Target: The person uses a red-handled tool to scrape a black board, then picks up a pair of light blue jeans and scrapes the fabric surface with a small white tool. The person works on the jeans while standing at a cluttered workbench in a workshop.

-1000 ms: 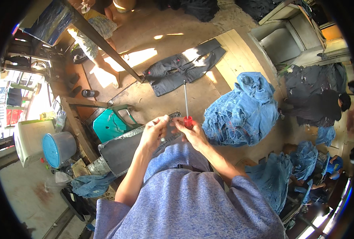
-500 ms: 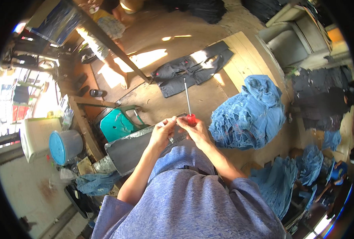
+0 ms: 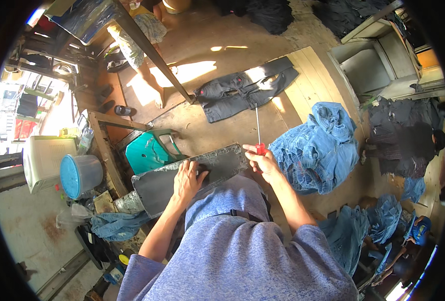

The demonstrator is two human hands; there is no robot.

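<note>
Head view: right hand (image 3: pixel 266 164) pinching screwdriver (image 3: pixel 260 149) toward twelve o'clock — slack grip could drop it — left hand (image 3: pixel 185 181) spread on board (image 3: pixel 220 163).

The person wears a flecked blue short-sleeved shirt (image 3: pixel 232 261), dark belt (image 3: pixel 240 214) and blue trousers (image 3: pixel 227 195).

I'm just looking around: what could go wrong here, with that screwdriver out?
The screwdriver in the right hand points forward, uncovered; a careless swing sideways could perhaps poke the left hand, which rests on the dark board.

The board's edges look ragged, so they might scratch that hand if it slides.

The pile of blue jeans lies close to the right hand's side, so the tool could catch in the cloth.
</note>
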